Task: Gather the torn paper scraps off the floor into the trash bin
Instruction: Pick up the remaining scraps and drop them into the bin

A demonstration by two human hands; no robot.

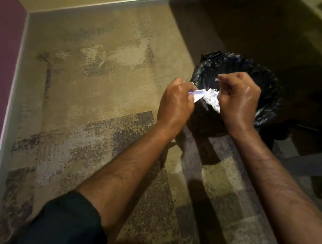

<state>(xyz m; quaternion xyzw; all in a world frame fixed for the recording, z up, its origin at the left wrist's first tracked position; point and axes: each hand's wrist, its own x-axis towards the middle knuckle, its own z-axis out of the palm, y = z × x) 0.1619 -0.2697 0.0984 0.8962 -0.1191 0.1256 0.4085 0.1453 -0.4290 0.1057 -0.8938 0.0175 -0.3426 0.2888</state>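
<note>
Both my hands are raised over the near left rim of the trash bin [267, 83], which is lined with a black plastic bag. My left hand [175, 102] is closed on a folded white paper scrap [252, 95] that sticks out toward the right. My right hand [239, 99] is closed on a crumpled wad of white paper scraps [213, 101]; a small bit of paper also shows at its fingertips. The two bunches of paper touch between my hands. I see no scraps on the carpet.
Patterned beige and grey carpet [93, 101] covers the floor. A purple wall [7, 43] with a pale baseboard runs along the left, and a tan wall closes the far side. Dark furniture [251, 24] stands behind and to the right of the bin.
</note>
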